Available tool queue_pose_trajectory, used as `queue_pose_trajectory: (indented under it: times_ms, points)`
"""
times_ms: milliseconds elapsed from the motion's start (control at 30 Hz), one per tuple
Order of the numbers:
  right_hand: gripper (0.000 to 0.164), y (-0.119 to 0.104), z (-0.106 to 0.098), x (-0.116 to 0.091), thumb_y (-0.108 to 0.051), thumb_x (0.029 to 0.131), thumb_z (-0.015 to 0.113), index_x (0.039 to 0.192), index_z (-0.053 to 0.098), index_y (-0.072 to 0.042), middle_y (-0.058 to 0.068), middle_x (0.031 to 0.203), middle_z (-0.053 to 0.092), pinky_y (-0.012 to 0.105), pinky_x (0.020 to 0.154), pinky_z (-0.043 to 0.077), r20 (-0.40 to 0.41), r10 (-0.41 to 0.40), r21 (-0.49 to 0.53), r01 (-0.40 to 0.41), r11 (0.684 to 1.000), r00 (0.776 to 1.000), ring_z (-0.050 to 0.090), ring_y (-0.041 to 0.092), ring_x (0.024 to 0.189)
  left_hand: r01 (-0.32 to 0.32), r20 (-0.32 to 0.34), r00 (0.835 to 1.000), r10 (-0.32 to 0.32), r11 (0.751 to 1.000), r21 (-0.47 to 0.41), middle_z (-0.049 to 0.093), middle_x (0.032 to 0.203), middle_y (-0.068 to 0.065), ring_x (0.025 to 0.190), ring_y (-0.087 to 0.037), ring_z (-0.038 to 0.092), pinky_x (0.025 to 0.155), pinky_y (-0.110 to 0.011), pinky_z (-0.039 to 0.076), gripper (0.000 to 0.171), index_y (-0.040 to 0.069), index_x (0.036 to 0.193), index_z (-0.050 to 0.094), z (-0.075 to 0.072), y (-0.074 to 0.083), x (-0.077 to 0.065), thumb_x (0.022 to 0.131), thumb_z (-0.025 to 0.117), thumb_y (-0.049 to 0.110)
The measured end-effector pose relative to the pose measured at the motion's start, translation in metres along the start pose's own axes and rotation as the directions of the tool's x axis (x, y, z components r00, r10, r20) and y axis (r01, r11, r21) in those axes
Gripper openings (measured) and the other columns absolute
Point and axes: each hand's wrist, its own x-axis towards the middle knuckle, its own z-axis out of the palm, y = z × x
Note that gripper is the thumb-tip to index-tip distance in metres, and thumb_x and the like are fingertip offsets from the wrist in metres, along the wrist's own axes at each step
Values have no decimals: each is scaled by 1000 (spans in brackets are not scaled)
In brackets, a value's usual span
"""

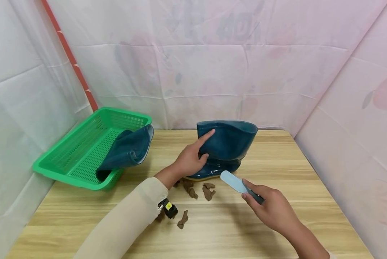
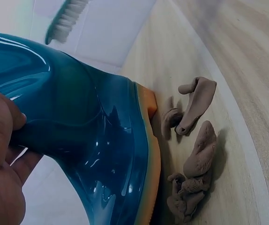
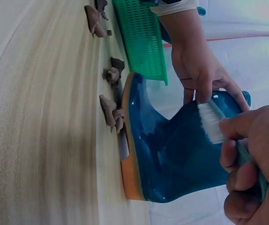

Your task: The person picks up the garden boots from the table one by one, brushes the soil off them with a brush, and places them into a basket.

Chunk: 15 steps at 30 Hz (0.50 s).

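Observation:
A glossy dark-blue rain boot [image 1: 227, 144] with an orange-tan sole stands upright at the middle of the wooden table, toe pointing left. My left hand [image 1: 190, 160] grips its shaft on the toe side; the left wrist view shows the thumb on one face and other fingers behind. In my right hand [image 1: 269, 205] is a scrub brush [image 1: 233, 181], pinched by its handle, with its pale back facing up. White bristles [image 3: 211, 123] show in the right wrist view, close to the shaft; whether they touch it, I cannot tell. Several brown clay-like lumps [image 1: 208, 191] lie before the sole.
At the left, a green plastic basket [image 1: 76, 181] holds a second blue boot [image 1: 126, 147], its shaft leaning over the rim. Another brown piece [image 1: 183, 219] lies nearer me on the table [image 1: 310, 205]. Draped white sheets [image 1: 206, 72] enclose the back and sides.

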Motion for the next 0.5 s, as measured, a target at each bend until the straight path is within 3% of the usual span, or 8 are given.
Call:
queue_pose_trajectory:
  times_ms: [67, 133, 233, 267, 367, 433, 500]
  points:
    - [44, 1, -1, -1, -24, 95, 76, 136, 68, -11, -11, 85, 69, 23, 52, 37, 67, 40, -10, -39, 999, 997, 45, 3, 60, -26, 8, 1000, 26, 999, -21, 60, 72, 3, 46, -14, 41, 49, -29, 38, 83, 45, 163, 19, 0, 1, -2, 102, 58, 4]
    - [45, 3, -2, -3, -28, 96, 74, 138, 67, -12, -16, 76, 62, 23, 51, 34, 148, 81, -29, -77, 997, 986, 40, 3, 56, -59, 13, 998, 59, 997, -40, 69, 110, 4, 64, -9, 51, 56, -29, 42, 77, 40, 162, 28, 1, 2, -4, 102, 58, 2]
    - [45, 8, -1, -5, -32, 97, 73, 138, 67, -13, -15, 66, 52, 24, 50, 31, 238, 112, -51, -103, 993, 965, 34, 3, 52, -109, 11, 994, 110, 991, -74, 43, 156, 4, 77, -6, 50, 59, -29, 43, 64, 31, 156, 45, 1, 2, -8, 101, 57, 1]
    - [44, 10, -1, -5, -31, 97, 73, 137, 68, -13, -14, 62, 48, 23, 50, 30, 253, 119, -57, -108, 993, 960, 32, 4, 51, -129, 9, 991, 130, 989, -78, 43, 156, 2, 89, -6, 51, 64, -28, 44, 59, 28, 152, 51, 1, 2, -9, 101, 56, 1]
    - [41, 16, 1, -7, -29, 95, 74, 132, 71, -12, -12, 59, 42, 24, 50, 28, 280, 125, -77, -108, 991, 952, 30, 4, 50, -196, -12, 981, 196, 975, -102, 48, 150, -3, 97, -10, 57, 72, -29, 49, 44, 19, 137, 67, 0, 3, -12, 99, 55, 0]
    - [39, 20, 1, -9, -26, 95, 75, 130, 72, -11, -12, 58, 37, 24, 50, 26, 293, 146, -89, -126, 988, 945, 28, 4, 51, -263, -29, 965, 262, 960, -96, 52, 144, -6, 121, -15, 53, 90, -32, 49, 33, 13, 120, 76, -2, 2, -13, 98, 56, -2]
    - [38, 25, 1, -11, -25, 95, 75, 130, 73, -10, -11, 58, 32, 25, 51, 24, 303, 181, -100, -157, 982, 936, 27, 6, 52, -323, -30, 947, 321, 942, -95, 56, 138, -8, 127, -20, 53, 98, -36, 48, 28, 10, 104, 81, -4, 0, -16, 96, 58, -5]
